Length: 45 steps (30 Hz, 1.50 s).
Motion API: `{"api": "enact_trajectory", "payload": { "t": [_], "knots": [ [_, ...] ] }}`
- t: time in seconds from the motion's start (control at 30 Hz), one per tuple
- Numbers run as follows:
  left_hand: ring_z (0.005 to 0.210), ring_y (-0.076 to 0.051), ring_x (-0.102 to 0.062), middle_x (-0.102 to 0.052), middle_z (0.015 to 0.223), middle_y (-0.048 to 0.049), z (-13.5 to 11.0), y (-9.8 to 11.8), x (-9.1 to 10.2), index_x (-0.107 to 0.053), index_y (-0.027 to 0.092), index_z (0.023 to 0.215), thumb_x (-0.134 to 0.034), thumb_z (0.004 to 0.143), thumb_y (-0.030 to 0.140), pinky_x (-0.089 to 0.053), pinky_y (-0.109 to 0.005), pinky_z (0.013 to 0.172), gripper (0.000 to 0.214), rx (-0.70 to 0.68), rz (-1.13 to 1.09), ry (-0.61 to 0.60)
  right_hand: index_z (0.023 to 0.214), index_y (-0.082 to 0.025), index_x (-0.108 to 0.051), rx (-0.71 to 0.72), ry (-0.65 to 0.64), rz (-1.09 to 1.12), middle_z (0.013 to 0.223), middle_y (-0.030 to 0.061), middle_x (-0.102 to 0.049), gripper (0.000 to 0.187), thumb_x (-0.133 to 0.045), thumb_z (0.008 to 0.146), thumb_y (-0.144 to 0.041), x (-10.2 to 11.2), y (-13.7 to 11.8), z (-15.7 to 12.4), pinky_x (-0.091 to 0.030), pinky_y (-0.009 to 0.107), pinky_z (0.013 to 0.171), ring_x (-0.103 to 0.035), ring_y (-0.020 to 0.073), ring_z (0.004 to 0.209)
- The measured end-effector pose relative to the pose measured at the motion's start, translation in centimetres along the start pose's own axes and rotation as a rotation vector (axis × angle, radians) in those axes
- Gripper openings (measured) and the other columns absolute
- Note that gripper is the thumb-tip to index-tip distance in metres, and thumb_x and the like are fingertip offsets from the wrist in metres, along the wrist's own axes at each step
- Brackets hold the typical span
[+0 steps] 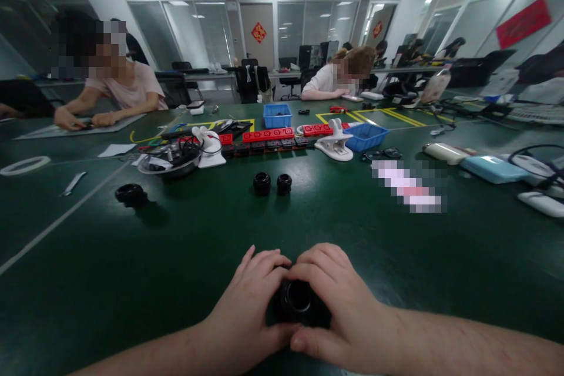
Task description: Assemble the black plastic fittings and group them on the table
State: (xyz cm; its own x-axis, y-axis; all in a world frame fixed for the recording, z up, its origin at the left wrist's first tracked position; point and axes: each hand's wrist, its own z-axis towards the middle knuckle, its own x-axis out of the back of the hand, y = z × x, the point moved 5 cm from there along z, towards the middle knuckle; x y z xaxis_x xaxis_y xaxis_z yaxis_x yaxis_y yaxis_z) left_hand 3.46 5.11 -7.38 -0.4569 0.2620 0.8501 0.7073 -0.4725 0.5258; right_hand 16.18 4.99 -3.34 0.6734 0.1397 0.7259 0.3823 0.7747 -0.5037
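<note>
Both my hands meet near the table's front edge around a black ring-shaped part [299, 301]. My left hand [252, 299] curls round its left side, fingers closed. My right hand [335, 299] wraps its right side, thumb under it. The part's round opening faces up between my thumbs. Two small black cylindrical parts [272, 183] stand side by side further out on the dark green table [132, 270]. Another black ring part [131, 194] lies at the left.
Red power strips [268, 135], a metal bowl of cables [170, 160], white clamps [335, 142] and blue bins [365, 135] line the middle. Two people sit at the far side. Phones and cases lie at the right. A white tape roll [24, 165] lies far left.
</note>
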Motion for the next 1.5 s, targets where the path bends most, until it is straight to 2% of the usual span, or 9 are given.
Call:
{"api": "enact_trajectory", "payload": {
  "t": [0.2,0.33,0.6,0.77,0.9,1.17,1.37,1.5],
  "knots": [
    [0.117,-0.029,-0.043,-0.054,0.12,-0.0069,0.0,-0.3,-0.4,-0.051,0.023,0.114,-0.065,0.067,0.03,-0.018,-0.057,0.104,0.05,-0.022,0.037,-0.003,0.102,-0.016,-0.053,0.0,-0.064,0.075,0.097,0.0071,-0.056,0.031,-0.053,0.079,-0.037,-0.3,0.1,0.0,-0.037,0.037,0.08,-0.047,0.0192,0.089],
    [0.117,-0.029,-0.043,-0.054,0.12,-0.0053,0.0,0.0,-0.3,-0.05,0.025,0.114,-0.062,0.067,0.025,-0.019,-0.056,0.104,0.049,-0.033,0.025,0.007,0.1,-0.016,-0.053,0.052,-0.104,0.093,0.1,0.0068,-0.057,0.026,-0.045,0.075,-0.02,-0.3,-0.4,0.2,-0.037,0.037,0.083,-0.046,0.0186,0.093],
    [0.116,-0.029,-0.044,-0.055,0.117,-0.0036,0.1,0.0,-0.3,-0.053,0.027,0.111,-0.065,0.066,0.03,-0.018,-0.057,0.104,0.046,-0.02,0.025,0.001,0.092,-0.015,-0.056,0.191,-0.125,0.083,0.101,0.0052,-0.061,0.026,-0.037,0.074,-0.012,0.1,-1.5,0.3,-0.034,0.036,0.093,-0.048,0.0162,0.099],
    [0.118,-0.028,-0.042,-0.052,0.123,-0.0061,0.0,-0.1,-0.3,-0.047,0.025,0.119,-0.064,0.07,0.035,-0.018,-0.056,0.105,0.054,-0.013,0.036,0.007,0.109,-0.013,-0.05,0.169,-0.112,0.101,0.115,0.008,-0.055,0.029,-0.044,0.082,-0.021,0.3,-1.2,0.1,-0.025,0.038,0.102,-0.043,0.0168,0.111],
    [0.119,-0.028,-0.041,-0.05,0.126,-0.0073,-0.1,-0.3,-0.4,-0.048,0.025,0.119,-0.063,0.071,0.047,-0.017,-0.056,0.105,0.055,-0.018,0.036,-0.01,0.117,-0.011,-0.043,0.142,-0.056,0.127,0.118,0.0109,-0.051,0.038,-0.044,0.084,-0.03,0.3,-0.7,0.0,-0.025,0.041,0.102,-0.043,0.0191,0.111],
    [0.117,-0.029,-0.042,-0.05,0.123,-0.0079,-0.1,-0.4,-0.4,-0.048,0.024,0.117,-0.064,0.069,0.036,-0.018,-0.057,0.104,0.052,-0.005,0.029,0.021,0.115,-0.015,-0.043,0.084,-0.043,0.128,0.111,0.0094,-0.052,0.039,-0.051,0.079,-0.029,-0.2,-0.2,-0.2,-0.032,0.042,0.094,-0.045,0.0205,0.102],
    [0.116,-0.03,-0.042,-0.051,0.119,-0.0072,0.1,-0.2,-0.2,-0.056,0.024,0.103,-0.066,0.063,0.031,-0.019,-0.057,0.103,0.042,0.034,0.016,0.024,0.109,-0.015,-0.042,0.014,0.06,0.137,0.102,0.0094,-0.052,0.041,-0.055,0.071,-0.023,0.2,0.3,-0.4,-0.04,0.038,0.082,-0.047,0.0202,0.093],
    [0.116,-0.03,-0.041,-0.05,0.118,-0.0082,0.1,-0.3,-0.3,-0.056,0.023,0.105,-0.067,0.063,0.035,-0.019,-0.056,0.103,0.045,0.031,0.011,0.028,0.104,-0.016,-0.048,-0.052,-0.019,0.127,0.099,0.0087,-0.055,0.035,-0.057,0.074,-0.031,-0.3,0.5,-0.3,-0.039,0.04,0.08,-0.048,0.0213,0.09]
  ]
}}
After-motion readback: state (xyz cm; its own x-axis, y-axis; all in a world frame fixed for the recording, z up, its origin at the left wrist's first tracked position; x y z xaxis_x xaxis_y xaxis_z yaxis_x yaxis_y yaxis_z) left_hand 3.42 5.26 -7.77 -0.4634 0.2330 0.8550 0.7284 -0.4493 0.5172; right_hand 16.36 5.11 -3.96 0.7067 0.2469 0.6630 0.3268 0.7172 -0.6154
